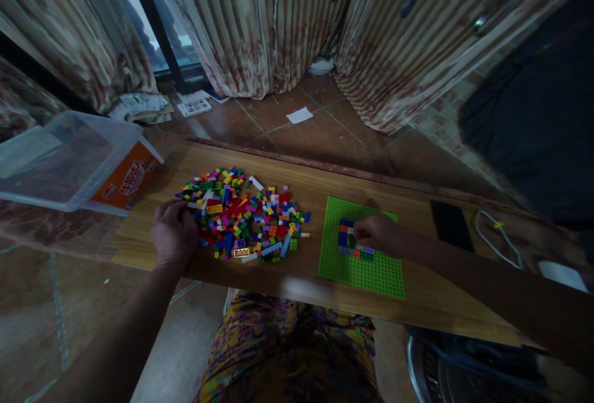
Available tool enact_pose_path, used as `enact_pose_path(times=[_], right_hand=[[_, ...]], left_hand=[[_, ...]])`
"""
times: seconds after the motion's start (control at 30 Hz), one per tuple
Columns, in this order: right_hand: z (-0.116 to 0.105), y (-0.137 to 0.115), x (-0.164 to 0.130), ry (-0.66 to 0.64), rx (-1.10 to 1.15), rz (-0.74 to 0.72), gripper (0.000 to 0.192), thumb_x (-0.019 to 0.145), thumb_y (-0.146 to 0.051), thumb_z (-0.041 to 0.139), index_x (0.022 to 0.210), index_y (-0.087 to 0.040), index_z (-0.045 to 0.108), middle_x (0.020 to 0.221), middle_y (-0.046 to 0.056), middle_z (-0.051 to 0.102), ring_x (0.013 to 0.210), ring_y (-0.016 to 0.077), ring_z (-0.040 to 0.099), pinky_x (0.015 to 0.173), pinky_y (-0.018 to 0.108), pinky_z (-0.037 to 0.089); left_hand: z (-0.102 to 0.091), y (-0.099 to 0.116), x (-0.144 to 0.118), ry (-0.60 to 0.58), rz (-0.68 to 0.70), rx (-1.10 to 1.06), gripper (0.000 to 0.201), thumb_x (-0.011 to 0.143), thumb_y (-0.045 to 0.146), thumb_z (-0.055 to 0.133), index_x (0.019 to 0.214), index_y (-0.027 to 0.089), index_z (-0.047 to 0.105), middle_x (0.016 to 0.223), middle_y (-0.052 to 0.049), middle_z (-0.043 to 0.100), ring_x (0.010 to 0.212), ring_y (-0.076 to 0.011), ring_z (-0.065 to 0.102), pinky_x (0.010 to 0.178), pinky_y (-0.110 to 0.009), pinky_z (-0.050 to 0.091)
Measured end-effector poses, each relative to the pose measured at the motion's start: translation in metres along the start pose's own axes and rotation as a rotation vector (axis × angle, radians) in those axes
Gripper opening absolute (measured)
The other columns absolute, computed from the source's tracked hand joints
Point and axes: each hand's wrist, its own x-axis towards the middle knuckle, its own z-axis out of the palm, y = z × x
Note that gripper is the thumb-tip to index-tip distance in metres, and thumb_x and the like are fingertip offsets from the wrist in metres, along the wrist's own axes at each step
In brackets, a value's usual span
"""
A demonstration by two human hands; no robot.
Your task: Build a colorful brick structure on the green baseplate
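Bricks of many colours lie in a loose pile (241, 214) on the wooden board. My left hand (174, 233) rests at the pile's left edge with its fingers curled, and a pale brick (195, 205) shows by its fingertips. Whether that hand grips anything is hidden. On the green baseplate (362, 279), blue, orange, white and grey bricks (344, 239) form a small block outline. My right hand (378, 234) is over this outline, its fingers pinched together and touching down inside or on it. What the pinch holds, if anything, cannot be made out.
A clear plastic box (74, 161) with an orange label stands at the board's left end. To the right lie a dark phone (451, 225), a white cable (499, 239) and a white object (562, 275). Curtains (260, 31) hang beyond; a metal basin (420, 366) stands below right.
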Motion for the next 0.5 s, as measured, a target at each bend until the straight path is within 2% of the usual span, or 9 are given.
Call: enact_pose_path(times=[0.27,0.4,0.5], right_hand=[[0.005,0.001,-0.007,0.034,0.058,-0.045,0.013,0.071,-0.026,0.061,0.059,-0.020,0.061,0.054,-0.003,0.056,0.054,0.0129,0.051,0.055,0.026,0.030],[-0.003,0.002,-0.010,0.022,0.032,-0.084,0.013,0.071,-0.026,0.060,0.061,-0.020,0.063,0.058,-0.002,0.060,0.057,0.0133,0.052,0.057,0.026,0.032],[-0.016,0.004,-0.021,0.145,0.080,-0.040,0.016,0.077,-0.030,0.055,0.068,-0.020,0.065,0.065,-0.001,0.064,0.060,0.0137,0.054,0.058,0.026,0.035]], left_hand=[[0.000,0.001,0.001,-0.009,-0.008,-0.016,0.023,0.081,0.020,0.048,0.095,0.015,0.066,0.109,-0.012,0.063,0.103,-0.0271,0.060,0.094,-0.042,0.048],[0.000,0.000,0.001,-0.004,0.000,-0.025,0.025,0.081,0.020,0.046,0.094,0.014,0.066,0.109,-0.013,0.063,0.103,-0.0267,0.059,0.095,-0.040,0.048],[0.001,-0.001,0.001,0.008,0.005,-0.020,0.026,0.080,0.019,0.046,0.095,0.013,0.067,0.110,-0.013,0.063,0.103,-0.0265,0.059,0.095,-0.039,0.048]])
